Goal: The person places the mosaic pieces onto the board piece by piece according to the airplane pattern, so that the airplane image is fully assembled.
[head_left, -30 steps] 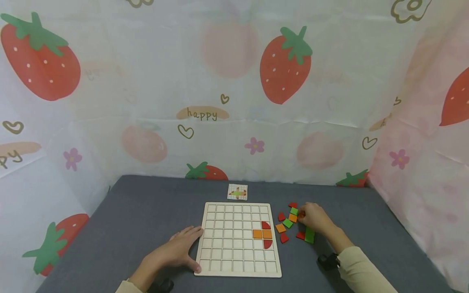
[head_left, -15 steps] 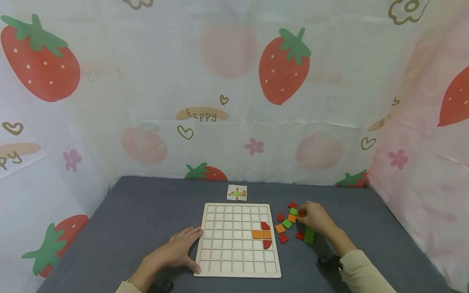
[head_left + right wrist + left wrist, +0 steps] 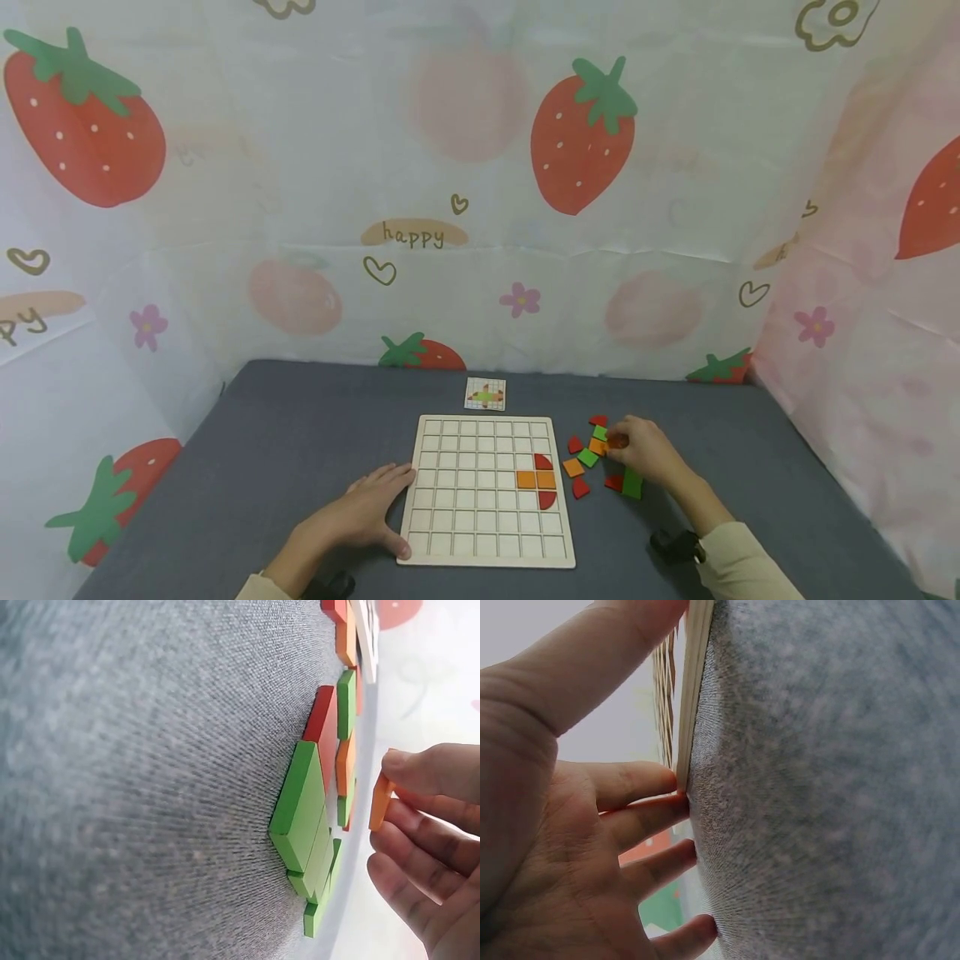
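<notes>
My left hand lies spread at the left edge of a pale wooden grid board, its thumb and fingertips against the rim. On the board's right side sit two orange square tiles in a row, with a red rounded tile above and another red rounded tile below. My right hand is over the loose tiles right of the board. In the right wrist view, its thumb and fingers pinch an orange tile, raised off the cloth.
Several loose red, orange and green tiles lie between the board and my right hand. Green tiles sit grouped beneath that hand. A small pattern card lies behind the board. Strawberry-print curtains enclose the grey tabletop.
My right hand has shifted very slightly toward me, staying over the loose tiles. The left hand and the board's tiles look the same.
</notes>
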A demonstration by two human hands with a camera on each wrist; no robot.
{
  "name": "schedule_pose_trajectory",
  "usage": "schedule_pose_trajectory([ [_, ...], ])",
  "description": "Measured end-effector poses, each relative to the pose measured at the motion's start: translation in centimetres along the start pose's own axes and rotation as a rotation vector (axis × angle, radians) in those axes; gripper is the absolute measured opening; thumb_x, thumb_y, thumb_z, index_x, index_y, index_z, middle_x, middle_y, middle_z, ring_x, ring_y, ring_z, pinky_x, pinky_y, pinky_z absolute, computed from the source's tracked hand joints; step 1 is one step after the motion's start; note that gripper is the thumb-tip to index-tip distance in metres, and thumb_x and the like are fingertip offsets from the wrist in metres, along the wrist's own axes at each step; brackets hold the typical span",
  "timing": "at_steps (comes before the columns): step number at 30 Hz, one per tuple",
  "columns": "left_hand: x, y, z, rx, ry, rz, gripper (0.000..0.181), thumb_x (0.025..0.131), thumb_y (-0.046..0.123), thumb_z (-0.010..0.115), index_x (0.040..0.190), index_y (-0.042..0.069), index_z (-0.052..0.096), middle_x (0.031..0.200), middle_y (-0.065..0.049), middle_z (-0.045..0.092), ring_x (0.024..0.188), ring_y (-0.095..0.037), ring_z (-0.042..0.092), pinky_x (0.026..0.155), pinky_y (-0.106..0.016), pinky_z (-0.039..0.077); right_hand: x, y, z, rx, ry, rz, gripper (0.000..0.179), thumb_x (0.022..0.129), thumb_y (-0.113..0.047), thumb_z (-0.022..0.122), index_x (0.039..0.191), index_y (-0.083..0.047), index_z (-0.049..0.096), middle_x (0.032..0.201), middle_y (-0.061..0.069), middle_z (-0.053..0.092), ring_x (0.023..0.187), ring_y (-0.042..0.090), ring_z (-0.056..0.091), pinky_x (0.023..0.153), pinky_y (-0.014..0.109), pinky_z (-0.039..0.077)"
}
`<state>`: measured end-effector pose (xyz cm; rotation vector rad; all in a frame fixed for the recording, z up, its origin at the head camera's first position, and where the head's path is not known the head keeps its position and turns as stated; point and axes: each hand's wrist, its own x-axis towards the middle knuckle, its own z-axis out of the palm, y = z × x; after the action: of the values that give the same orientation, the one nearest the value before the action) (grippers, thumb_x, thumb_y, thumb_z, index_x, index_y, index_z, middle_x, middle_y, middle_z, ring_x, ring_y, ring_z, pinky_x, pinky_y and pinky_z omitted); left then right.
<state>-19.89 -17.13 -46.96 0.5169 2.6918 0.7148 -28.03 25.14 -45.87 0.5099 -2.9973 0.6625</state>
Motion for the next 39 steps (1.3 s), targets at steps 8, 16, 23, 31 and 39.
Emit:
schedule_pose_trajectory([
  [8, -0.1, 0.0, 0.0, -0.015, -0.010, 0.001, 0.107, 0.061, 0.036, 0.089, 0.147, -0.001, 0.038, 0.155, -0.019, 0.035, 0.145, -0.043, 0.025, 0.110, -0.068, 0.022, -0.1, -0.1, 0.0, 0.031, 0.007, 0.002, 0.020, 0.081, -0.006, 0.074, 0.100, 0.002, 0.073, 0.091, 0.007, 0.065, 0.081, 0.018, 0.060, 0.070, 0.035, 0.053],
  [16, 0.0, -0.1, -0.1, -0.007, -0.014, 0.008, 0.107, 0.061, 0.037, 0.089, 0.147, -0.001, 0.038, 0.155, -0.019, 0.035, 0.145, -0.043, 0.026, 0.110, -0.068, 0.022, -0.4, -0.5, 0.1, 0.046, 0.017, -0.010, 0.019, 0.082, -0.006, 0.074, 0.100, 0.000, 0.073, 0.093, 0.007, 0.065, 0.083, 0.019, 0.062, 0.072, 0.036, 0.054],
  [23, 0.0, -0.2, 0.1, -0.017, -0.017, 0.006, 0.108, 0.061, 0.039, 0.088, 0.148, 0.000, 0.038, 0.155, -0.019, 0.035, 0.145, -0.044, 0.025, 0.111, -0.068, 0.021, -0.5, -1.1, 0.1, 0.060, 0.021, -0.019, 0.018, 0.082, -0.006, 0.073, 0.099, 0.000, 0.074, 0.093, 0.006, 0.065, 0.082, 0.018, 0.061, 0.072, 0.036, 0.054],
  [31, 0.0, -0.2, 0.1, -0.015, -0.016, -0.004, 0.107, 0.061, 0.039, 0.089, 0.147, 0.000, 0.038, 0.155, -0.019, 0.036, 0.145, -0.043, 0.026, 0.111, -0.067, 0.022, -0.4, -1.8, 0.4, 0.059, 0.013, -0.015, 0.016, 0.082, -0.007, 0.074, 0.098, -0.002, 0.074, 0.091, 0.004, 0.064, 0.082, 0.016, 0.061, 0.072, 0.034, 0.055],
  [39, 0.1, -0.1, 0.1, -0.005, -0.012, -0.015, 0.107, 0.060, 0.039, 0.089, 0.147, 0.000, 0.039, 0.154, -0.018, 0.038, 0.145, -0.042, 0.027, 0.110, -0.067, 0.023, -0.6, -2.4, 1.0, 0.073, 0.015, -0.047, 0.017, 0.082, -0.007, 0.075, 0.098, -0.004, 0.074, 0.092, 0.002, 0.063, 0.083, 0.015, 0.062, 0.070, 0.030, 0.054],
])
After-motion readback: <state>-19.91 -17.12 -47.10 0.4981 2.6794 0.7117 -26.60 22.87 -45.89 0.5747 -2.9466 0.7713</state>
